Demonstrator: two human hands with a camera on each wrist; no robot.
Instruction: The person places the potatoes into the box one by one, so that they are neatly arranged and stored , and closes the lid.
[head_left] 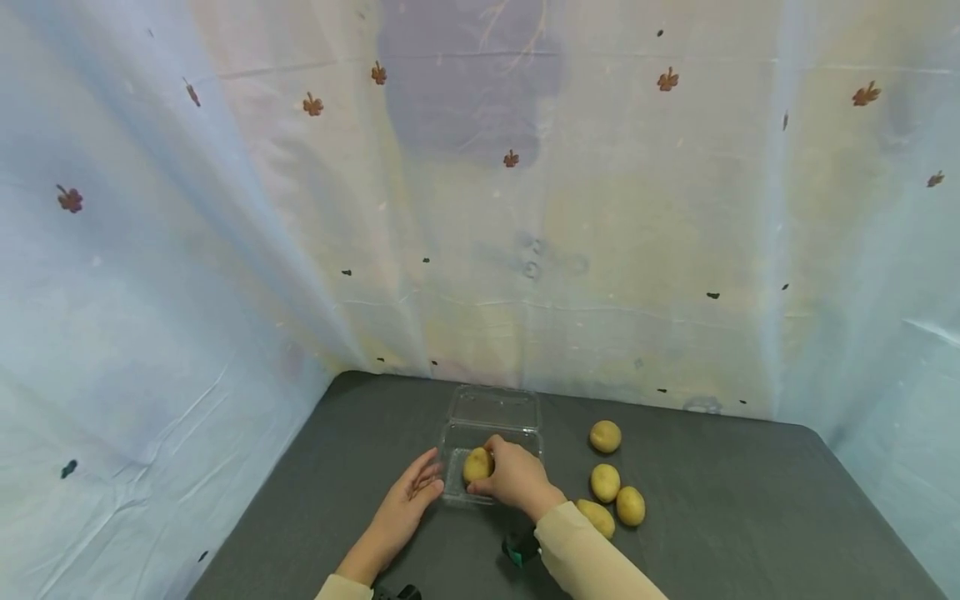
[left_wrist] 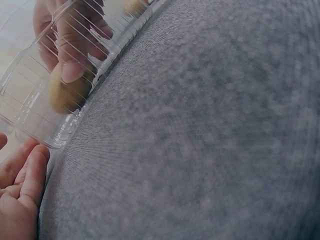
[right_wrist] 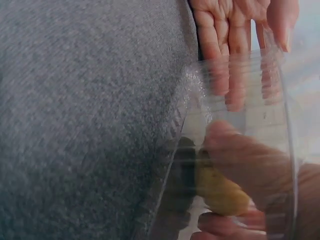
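Dark table (head_left: 720, 483); clear container (head_left: 454, 479), four potatoes (head_left: 605, 483)

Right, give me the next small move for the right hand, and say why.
I'd probably have the right hand loosen its grip and leave the potato there: it is low inside the clear container, whose lid is open. Four other potatoes lie outside on the table, so freeing that hand seems useful.

A pale curtain (head_left: 480, 217) (brown leaf motifs (head_left: 667, 80)) hangs behind a dark grey table (head_left: 720, 500)
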